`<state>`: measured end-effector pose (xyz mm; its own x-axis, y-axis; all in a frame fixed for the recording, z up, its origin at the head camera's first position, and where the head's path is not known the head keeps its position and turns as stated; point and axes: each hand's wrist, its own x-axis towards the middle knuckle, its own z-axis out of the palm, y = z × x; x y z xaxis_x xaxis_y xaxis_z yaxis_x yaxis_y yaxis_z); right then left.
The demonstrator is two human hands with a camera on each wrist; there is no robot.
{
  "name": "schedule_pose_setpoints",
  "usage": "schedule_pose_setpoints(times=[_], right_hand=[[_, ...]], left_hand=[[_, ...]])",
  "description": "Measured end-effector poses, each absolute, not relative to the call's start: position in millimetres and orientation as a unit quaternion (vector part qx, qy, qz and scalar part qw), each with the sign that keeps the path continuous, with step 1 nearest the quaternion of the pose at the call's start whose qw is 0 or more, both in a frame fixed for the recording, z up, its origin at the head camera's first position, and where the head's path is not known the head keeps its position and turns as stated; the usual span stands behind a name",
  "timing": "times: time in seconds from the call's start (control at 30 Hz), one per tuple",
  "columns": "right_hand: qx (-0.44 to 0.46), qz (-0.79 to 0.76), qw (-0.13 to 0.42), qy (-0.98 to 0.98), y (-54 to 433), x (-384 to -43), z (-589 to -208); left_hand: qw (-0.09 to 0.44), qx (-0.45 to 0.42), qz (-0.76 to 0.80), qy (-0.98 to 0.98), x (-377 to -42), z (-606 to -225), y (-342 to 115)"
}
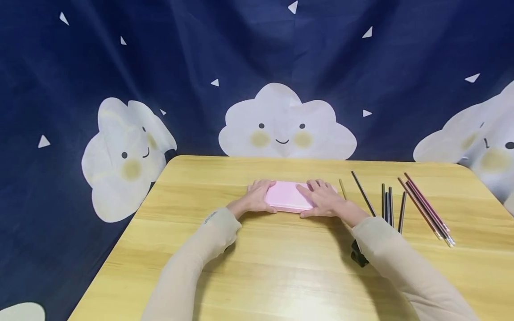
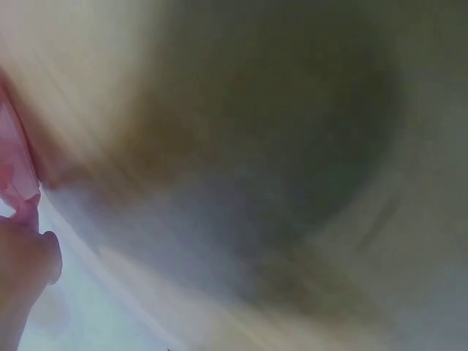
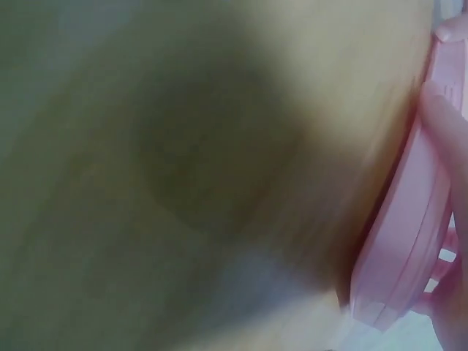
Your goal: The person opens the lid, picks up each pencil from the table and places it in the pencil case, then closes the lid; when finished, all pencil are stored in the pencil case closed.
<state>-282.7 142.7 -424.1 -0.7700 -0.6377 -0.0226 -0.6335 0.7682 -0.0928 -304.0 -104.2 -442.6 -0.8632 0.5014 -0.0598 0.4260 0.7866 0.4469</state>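
A pink pencil case lies closed on the wooden table, with its long side running left to right. At its left end my left hand grips it, thumb along the near edge and fingers at the far side. My right hand holds the right end, with the thumb at the near edge and a finger across the lid. In the right wrist view, the case's pink side shows under the right thumb. Only a corner of the case and part of the left hand appear in the left wrist view.
Right of the case lie several dark pencils, partly hidden by the right forearm. Farther right is a bunch of red and black pencils. A yellowish pencil lies near the right hand. A dark blue cloud-print curtain hangs behind the table.
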Motion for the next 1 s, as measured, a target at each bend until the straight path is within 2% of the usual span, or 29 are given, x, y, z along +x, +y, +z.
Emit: schedule_pose_setpoints(times=[0.3, 0.47, 0.8, 1.0], right_hand=[[-0.337, -0.032, 0.041, 0.94, 136.7, -281.2, -418.0], [-0.315, -0.032, 0.062, 0.947, 136.2, -275.0, -421.4], [-0.322, -0.079, 0.046, 0.942, 146.3, -279.7, -424.6], [-0.329, -0.092, 0.07, 0.937, 147.1, -284.1, -422.6]], left_hand=[[0.082, 0.242, 0.197, 0.947, -302.8, -438.3, -107.0], [0.099, 0.241, 0.186, 0.947, -299.1, -438.6, -106.4], [0.094, 0.247, 0.174, 0.949, -297.9, -434.9, -100.3], [0.093, 0.241, 0.175, 0.95, -297.0, -436.0, -100.3]])
